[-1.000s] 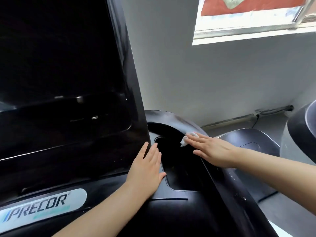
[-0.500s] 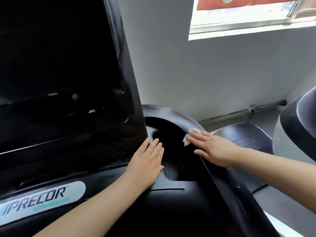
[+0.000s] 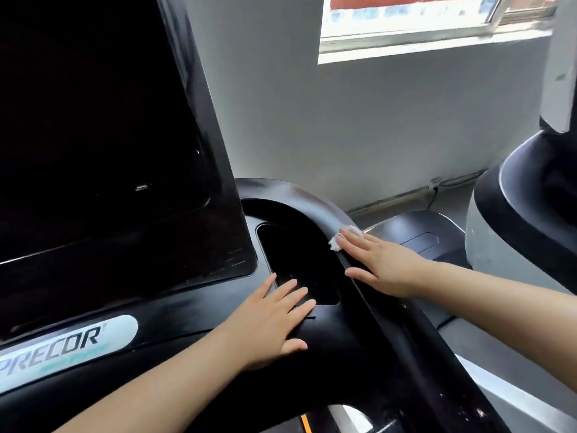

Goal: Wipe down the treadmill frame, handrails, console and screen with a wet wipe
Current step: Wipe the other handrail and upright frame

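Note:
The black treadmill console (image 3: 193,310) fills the lower left, with a dark screen (image 3: 93,126) above it and a silver PRECOR badge (image 3: 62,348). A curved black rim (image 3: 299,198) arcs round a recessed side tray (image 3: 296,260). My right hand (image 3: 384,267) lies flat on that rim with straight fingers, pressing a white wet wipe (image 3: 340,239) that shows under the fingertips. My left hand (image 3: 274,317) rests flat on the console beside the tray, fingers spread, holding nothing.
A grey wall (image 3: 359,120) with a window (image 3: 406,23) stands behind. Another black and grey machine (image 3: 524,220) is at the right, and a dark motor cover (image 3: 415,232) lies low behind my right hand. A cable (image 3: 437,189) runs along the wall's foot.
My right hand and the wipe have slid slightly along the curved rim. My left hand keeps its place on the console. The view has shifted a little.

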A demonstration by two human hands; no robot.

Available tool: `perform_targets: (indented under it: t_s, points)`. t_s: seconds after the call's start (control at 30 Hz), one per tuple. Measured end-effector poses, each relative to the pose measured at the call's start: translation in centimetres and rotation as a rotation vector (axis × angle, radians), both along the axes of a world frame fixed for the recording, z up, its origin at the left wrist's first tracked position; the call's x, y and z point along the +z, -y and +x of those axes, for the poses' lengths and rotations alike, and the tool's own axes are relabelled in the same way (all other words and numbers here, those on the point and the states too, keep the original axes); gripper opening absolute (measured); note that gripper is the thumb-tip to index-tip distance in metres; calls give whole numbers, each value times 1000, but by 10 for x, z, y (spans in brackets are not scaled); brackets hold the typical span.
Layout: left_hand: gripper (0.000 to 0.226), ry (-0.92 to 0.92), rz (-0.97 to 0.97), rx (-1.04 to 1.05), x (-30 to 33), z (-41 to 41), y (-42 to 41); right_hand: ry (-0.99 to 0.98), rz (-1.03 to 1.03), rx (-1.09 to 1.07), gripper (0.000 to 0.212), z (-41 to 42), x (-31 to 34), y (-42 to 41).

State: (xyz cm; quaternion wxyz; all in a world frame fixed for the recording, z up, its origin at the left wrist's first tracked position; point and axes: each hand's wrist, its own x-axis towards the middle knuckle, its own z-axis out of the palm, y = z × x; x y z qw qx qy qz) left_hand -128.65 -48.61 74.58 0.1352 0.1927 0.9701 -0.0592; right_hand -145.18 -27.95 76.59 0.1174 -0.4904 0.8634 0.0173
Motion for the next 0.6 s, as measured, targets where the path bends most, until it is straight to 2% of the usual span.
perform_targets:
  t_s: [0.07, 0.1, 0.23, 0.33, 0.43, 0.5, 0.6]
  points:
    - [66, -47, -18, -32, -5, -1, 1, 57, 39, -19, 95, 18, 4, -28]
    - [66, -58, -20, -25, -7, -1, 1, 61, 58, -25, 98, 20, 5, -33]
    - [66, -155, -26, -29, -13, 0, 1, 17, 25, -69, 70, 1, 5, 5]
    - [66, -240, -9, -24, -17, 1, 2, -27, 25, -98, 66, -16, 1, 47]
    - [65, -287, -3, -37, -18, 2, 1, -47, 20, -57, 67, -5, 1, 32]
    - [65, -289, -3, -36, -18, 2, 1, -32, 31, 5, 74, 20, 2, -5]
    - [65, -323, 3, -57, -22, 1, 2, 13, 91, 13, 99, 49, 4, -48]
